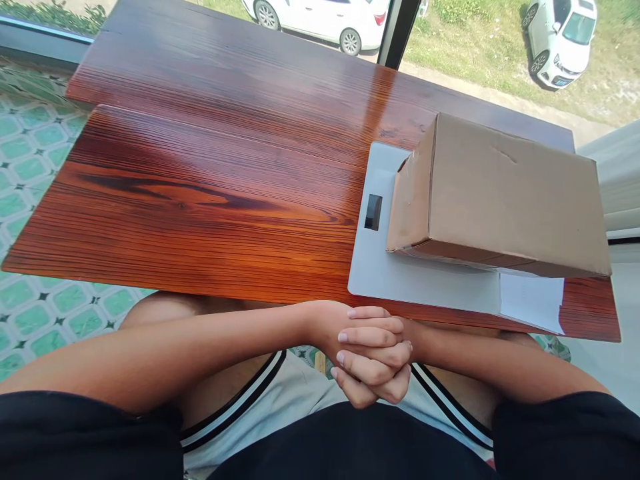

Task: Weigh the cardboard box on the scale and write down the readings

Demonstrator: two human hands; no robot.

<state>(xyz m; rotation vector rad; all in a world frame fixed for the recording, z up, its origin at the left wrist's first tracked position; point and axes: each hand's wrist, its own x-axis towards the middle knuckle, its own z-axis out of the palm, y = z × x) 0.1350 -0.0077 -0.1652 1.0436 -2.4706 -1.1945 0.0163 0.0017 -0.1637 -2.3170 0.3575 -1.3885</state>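
Observation:
My left hand (330,325) and my right hand (375,339) are clasped together just off the table's near edge, above my lap. The fingers are interlaced, with those of my right hand folded over the left. No object shows between them, and the palms are hidden. Beyond them to the right, a closed brown cardboard box (510,193) rests on a flat light-grey scale (435,283). The scale has a small dark display (373,212) near its left edge. Neither hand touches the box or the scale.
The glossy reddish wooden table (200,220) spans the view below a window. White paper (531,301) lies at the scale's right end, partly under the box. A pale curtain (623,180) hangs at right. Green-and-white floor tiles (30,153) show at left. Two white cars stand outside.

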